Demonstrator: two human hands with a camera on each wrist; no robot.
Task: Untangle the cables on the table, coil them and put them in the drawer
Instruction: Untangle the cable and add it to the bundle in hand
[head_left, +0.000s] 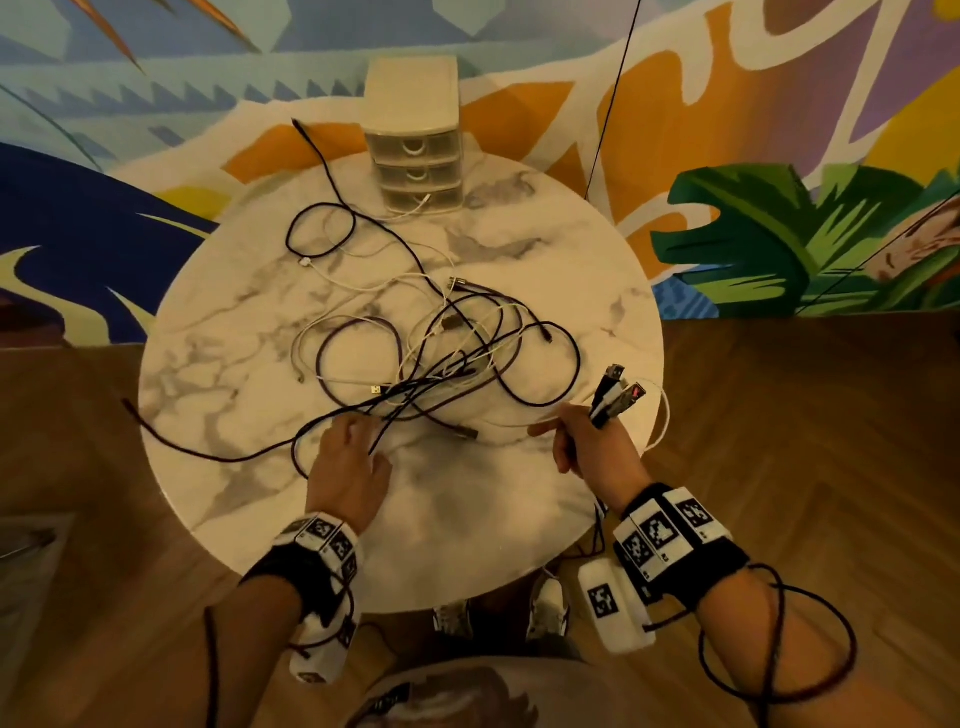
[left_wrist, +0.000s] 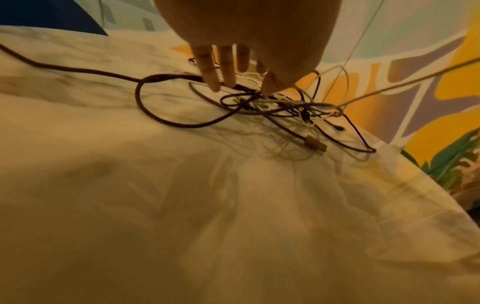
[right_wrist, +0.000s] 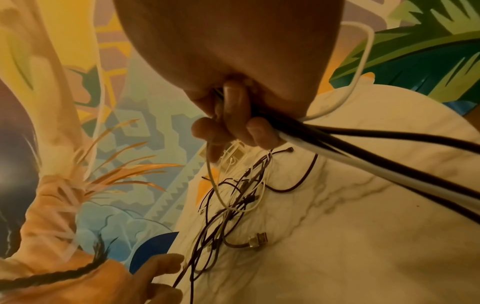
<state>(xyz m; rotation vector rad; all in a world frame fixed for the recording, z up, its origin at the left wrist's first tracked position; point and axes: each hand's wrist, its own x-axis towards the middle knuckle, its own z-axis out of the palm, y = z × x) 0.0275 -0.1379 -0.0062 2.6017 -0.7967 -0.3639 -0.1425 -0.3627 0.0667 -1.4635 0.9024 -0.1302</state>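
Observation:
A tangle of black and white cables lies across the middle of the round marble table. My left hand reaches into its near edge. In the left wrist view its fingers are straight, and fingertips and thumb rest on dark strands of the tangle. My right hand grips a bundle of cable ends, whose connectors stick up above the fist. In the right wrist view its fingers curl round black and white cables. A small drawer unit stands at the far edge, all drawers closed.
One dark cable trails off the table's left edge and another off the far edge. A white loop hangs over the right edge. A loose USB plug lies near the front. Wooden floor and a mural wall surround the table.

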